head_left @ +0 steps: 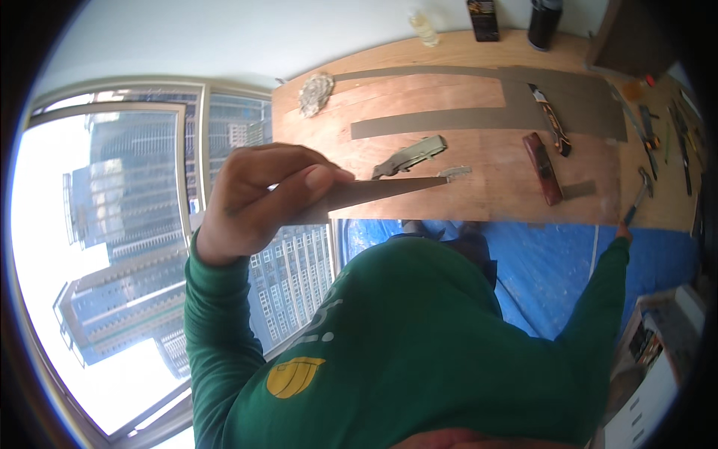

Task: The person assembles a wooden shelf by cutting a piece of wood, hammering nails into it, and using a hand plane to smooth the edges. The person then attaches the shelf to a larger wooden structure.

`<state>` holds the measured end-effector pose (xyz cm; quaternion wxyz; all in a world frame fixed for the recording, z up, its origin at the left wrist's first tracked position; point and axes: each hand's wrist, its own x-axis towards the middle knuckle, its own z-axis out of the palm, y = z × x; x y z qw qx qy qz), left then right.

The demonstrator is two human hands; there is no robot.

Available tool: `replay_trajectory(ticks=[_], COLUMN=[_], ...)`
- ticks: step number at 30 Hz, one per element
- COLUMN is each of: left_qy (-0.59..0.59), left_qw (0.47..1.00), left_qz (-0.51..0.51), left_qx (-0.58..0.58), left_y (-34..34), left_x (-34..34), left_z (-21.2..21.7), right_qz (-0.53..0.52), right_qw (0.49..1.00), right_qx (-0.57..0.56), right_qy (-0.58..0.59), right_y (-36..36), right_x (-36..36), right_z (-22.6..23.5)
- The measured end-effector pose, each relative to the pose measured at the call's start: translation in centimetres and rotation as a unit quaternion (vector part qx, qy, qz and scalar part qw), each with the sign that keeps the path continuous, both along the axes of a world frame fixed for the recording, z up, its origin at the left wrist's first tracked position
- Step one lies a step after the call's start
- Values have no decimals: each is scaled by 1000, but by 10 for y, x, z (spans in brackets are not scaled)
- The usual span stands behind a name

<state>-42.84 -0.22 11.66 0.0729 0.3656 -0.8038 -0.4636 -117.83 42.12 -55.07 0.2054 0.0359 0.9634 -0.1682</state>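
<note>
At centre left of the frame, the left hand is pinching a thin grey tapered strip between thumb and fingers, its tip pointing toward the wooden tabletop. The right hand, at the right edge, is touching a hammer, though its grip cannot be told. Held so lightly by one end, the strip could be sagging or slipping loose.

Bright window, white wall, wooden workbench, blue floor sheet.
</note>
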Motion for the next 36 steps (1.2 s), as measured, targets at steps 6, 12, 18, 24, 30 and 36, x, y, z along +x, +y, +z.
replay_trajectory(ticks=[6,12,18,24,30,36], left_qy=[-76,96,121,70,100,157], left_qw=[995,984,962,896,871,805], left_qz=[-1,77,-46,-121,-47,39], left_qx=[-71,-126,-239,-421,-478,-570], left_y=[6,8,-16,-6,5,0], left_x=[-26,-6,-10,3,3,10], left_z=[21,7,7,15,4,-34], right_qz=[32,18,-191,-36,186,432], right_qw=[997,996,920,754,715,694], right_qx=[24,-31,-342,-655,-673,-569], right_qy=[-62,-78,-27,23,-44,-92], right_y=[-38,-82,-100,-196,-220,-252], right_x=[52,75,116,301,336,408], right_z=[0,103,184,385,539,664])
